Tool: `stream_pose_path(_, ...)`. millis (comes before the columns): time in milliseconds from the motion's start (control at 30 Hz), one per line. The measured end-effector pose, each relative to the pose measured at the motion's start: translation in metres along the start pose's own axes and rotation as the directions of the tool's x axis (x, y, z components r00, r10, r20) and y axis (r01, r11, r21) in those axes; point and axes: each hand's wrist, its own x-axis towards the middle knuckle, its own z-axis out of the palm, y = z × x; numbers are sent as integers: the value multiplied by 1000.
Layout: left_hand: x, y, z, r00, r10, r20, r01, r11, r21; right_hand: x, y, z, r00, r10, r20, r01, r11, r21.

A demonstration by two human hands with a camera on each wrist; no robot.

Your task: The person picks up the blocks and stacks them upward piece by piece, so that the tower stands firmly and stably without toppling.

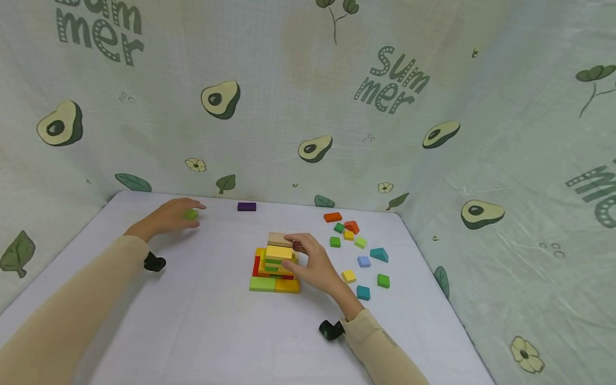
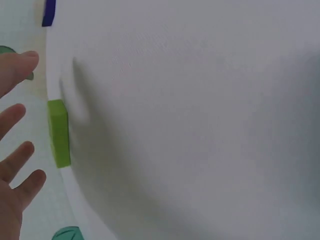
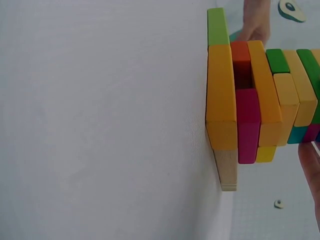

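At the far left of the table, my left hand (image 1: 172, 218) has its fingers spread around a light green block (image 1: 191, 214). In the left wrist view this green block (image 2: 59, 134) lies beside the fingers, with a visible gap between them. A stacked tower of coloured blocks (image 1: 275, 267) stands mid-table, with a plain wood block (image 1: 277, 239) at its top. My right hand (image 1: 315, 264) curves loosely about the tower's right side, thumb by the front and fingers near the top. A dark reddish-brown block (image 1: 299, 246) shows under those fingers. In the right wrist view, fingertips (image 3: 311, 165) are at the tower's side.
Several loose blocks lie right of the tower, among them a teal triangle (image 1: 379, 254), a blue block (image 1: 363, 261) and an orange block (image 1: 332, 217). A dark purple block (image 1: 247, 206) lies near the back edge. A printed cloth (image 1: 269, 133) hangs behind the table.
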Motion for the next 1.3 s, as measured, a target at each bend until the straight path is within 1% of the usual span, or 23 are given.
stream_pose_path(67, -2, -8, 1, 1000, -19, 18, 19, 1000, 15, 0, 0, 0, 1000, -1, 0, 1, 1000, 0)
stream_pose_path(133, -5, -12, 1, 999, -42, 35, 41, 999, 16, 0, 0, 0, 1000, 1, 1, -1, 1000, 0)
stream_pose_path(200, -8, -13, 2, 998, -48, 43, 48, 999, 16, 0, 0, 0, 1000, 2, 1, -2, 1000, -1)
stream_pose_path(267, -9, -14, 4, 998, -38, 43, 37, 999, 29, 0, 0, -1, 1000, 5, 5, -5, 1000, -1)
stream_pose_path(400, -11, -14, 7, 999, -19, 28, 17, 998, 65, 0, 0, -1, 1000, 6, 9, -6, 1000, 2)
stream_pose_path(467, -12, -13, 8, 1000, -20, 16, 19, 997, 75, 0, 0, -1, 1000, 6, 10, -6, 1000, 4)
stream_pose_path(567, -12, -13, 8, 999, -40, 4, 39, 996, 74, 0, 0, -1, 1000, 7, 9, -7, 1000, 6)
stream_pose_path(700, -11, -15, 10, 998, -65, -2, 65, 996, 67, 0, 0, 0, 1000, 6, 8, -6, 1000, 6)
stream_pose_path(767, -11, -16, 10, 998, -62, -7, 62, 996, 70, 0, 0, 0, 1000, 7, 9, -7, 1000, 4)
stream_pose_path(867, -11, -17, 11, 999, -40, -17, 41, 997, 70, 0, 0, 0, 1000, 6, 10, -6, 1000, 7)
stream_pose_path(967, -13, -18, 10, 1000, 2, -18, -1, 999, 48, 1, -1, -1, 1000, 0, 10, -1, 1000, 12)
stream_pose_path(1133, -17, -19, 13, 997, 81, 1, -81, 996, 22, 1, -1, -1, 1000, -2, 12, 1, 1000, 20)
stream_pose_path(1200, -18, -18, 15, 994, 108, 3, -108, 994, 25, 0, -1, -1, 1000, 3, 13, -3, 1000, 19)
stream_pose_path(1300, -20, -11, 20, 991, 133, -5, -133, 991, 4, 0, 0, -1, 1000, 3, 11, -3, 1000, 19)
